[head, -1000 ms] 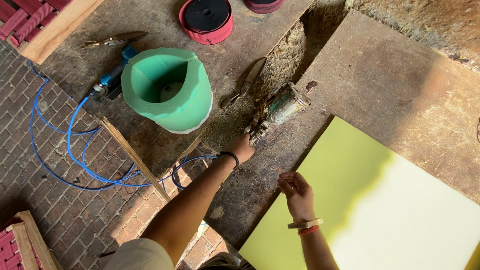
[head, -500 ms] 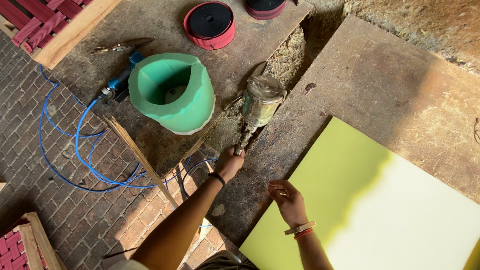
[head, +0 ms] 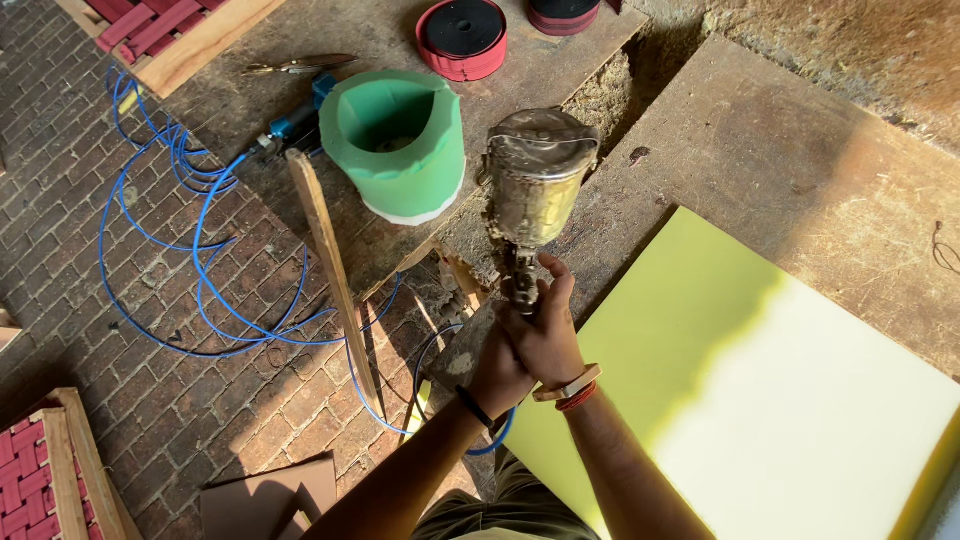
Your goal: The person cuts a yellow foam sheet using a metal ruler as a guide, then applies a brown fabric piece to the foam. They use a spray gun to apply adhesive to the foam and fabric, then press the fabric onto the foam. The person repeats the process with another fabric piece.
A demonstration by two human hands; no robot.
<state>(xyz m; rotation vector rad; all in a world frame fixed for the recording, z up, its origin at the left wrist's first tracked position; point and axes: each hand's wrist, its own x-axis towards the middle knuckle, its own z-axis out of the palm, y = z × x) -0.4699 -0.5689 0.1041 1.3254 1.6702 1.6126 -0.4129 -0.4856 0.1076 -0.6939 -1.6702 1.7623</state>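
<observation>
A grimy spray gun (head: 532, 195) with a metal cup on top is raised upright in front of me. My left hand (head: 497, 368), with a black band at the wrist, grips its handle from below. My right hand (head: 548, 327), wearing bangles, wraps over the handle just under the cup. A blue air hose (head: 205, 270) trails from below my hands across the brick floor to the left. A pale yellow-green foam sheet (head: 760, 400) lies flat on a rough wooden board (head: 800, 170) to the right.
A green foam roll (head: 395, 145) stands on the dusty bench. Scissors (head: 295, 67) and a red-rimmed black tape roll (head: 462, 38) lie beyond it. A wooden slat (head: 330, 270) leans on the bench edge. Red-webbed wooden frames (head: 60, 480) sit at the lower left.
The spray gun has been lifted off the bench by my left hand and brought up close. My right hand left the foam sheet and now joins on the handle.
</observation>
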